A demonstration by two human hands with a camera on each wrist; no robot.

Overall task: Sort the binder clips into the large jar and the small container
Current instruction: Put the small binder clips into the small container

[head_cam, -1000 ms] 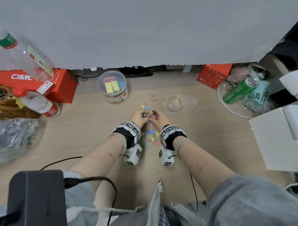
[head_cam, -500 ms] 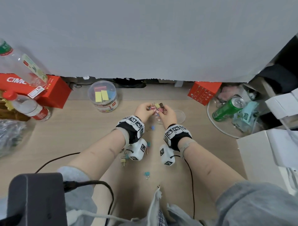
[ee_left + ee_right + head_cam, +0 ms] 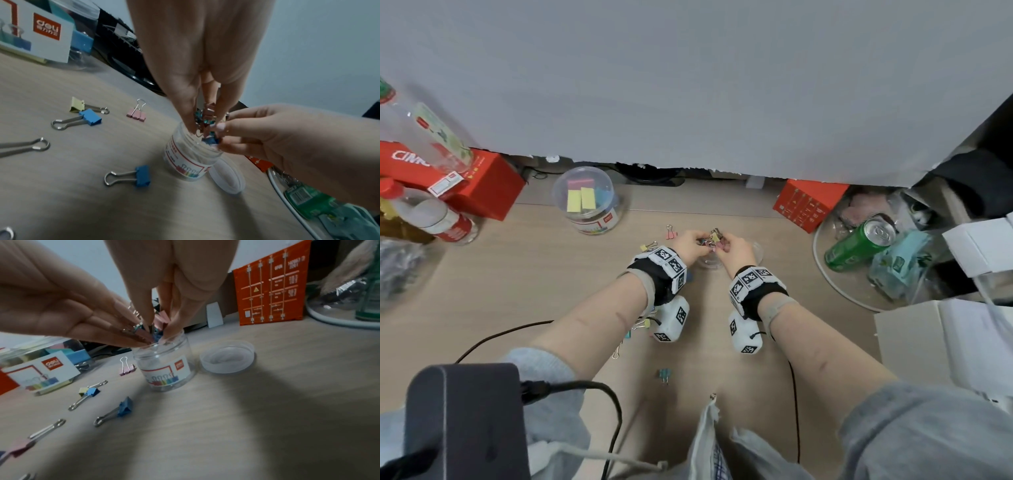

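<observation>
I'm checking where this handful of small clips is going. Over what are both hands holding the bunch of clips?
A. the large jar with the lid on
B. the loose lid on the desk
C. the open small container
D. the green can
C: both the left hand and the right hand hold the bunch of clips at the open mouth of the small container; its loose lid lies beside it.

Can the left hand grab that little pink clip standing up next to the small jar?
Probably not yet: the left hand is full, holding small clips over the small clear jar. The pink binder clip itself lies uncovered.

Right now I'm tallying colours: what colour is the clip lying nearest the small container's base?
Blue clip, beside the small container; clearest in the left wrist view.
</observation>
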